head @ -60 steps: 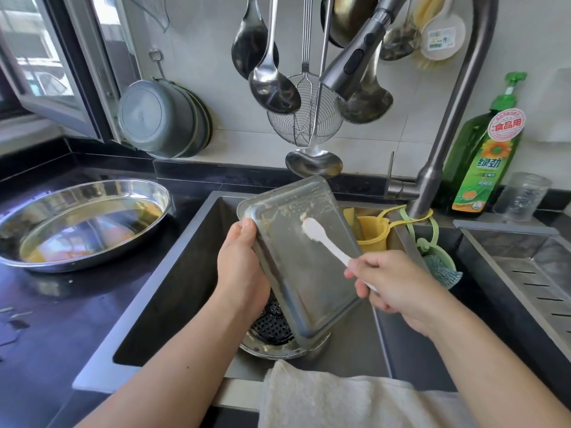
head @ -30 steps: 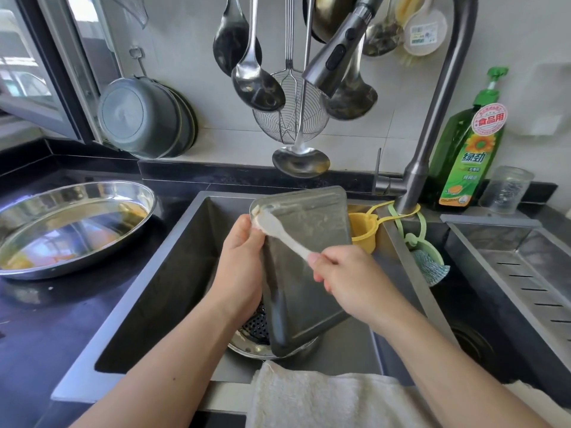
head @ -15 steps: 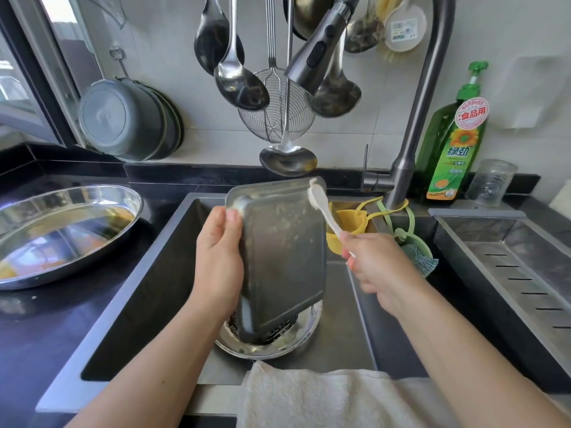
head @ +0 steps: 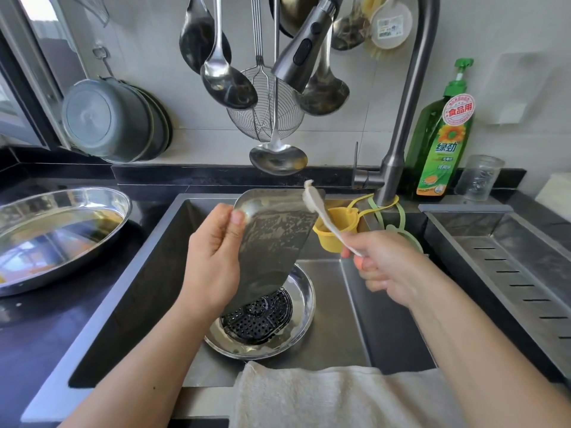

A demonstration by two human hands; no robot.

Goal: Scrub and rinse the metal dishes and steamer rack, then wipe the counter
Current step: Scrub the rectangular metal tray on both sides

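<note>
Over the sink (head: 148,257), left hand (head: 213,261) is gripping the tray (head: 272,242) edge, tilting it upright to expose its face; right hand (head: 386,267) is pinching the brush (head: 321,214) at the top corner.

Home kitchen, sink area. Steel sink (head: 355,304) set in black counter (head: 46,350), w/ gooseneck tap (head: 411,97) & pull-out spray head (head: 304,47). Ladles (head: 228,81), spoons & a wire skimmer (head: 265,112) hang on white tiled wall (head: 148,57); pots (head: 114,118) hang left by a window (head: 18,103). Green dish soap bottle (head: 445,134) & a glass jar (head: 479,177) stand behind the sink, ribbed drain tray (head: 509,267) at right. Towel (head: 340,396) draped over front edge, oval steel dish (head: 58,236) on counter.
</note>
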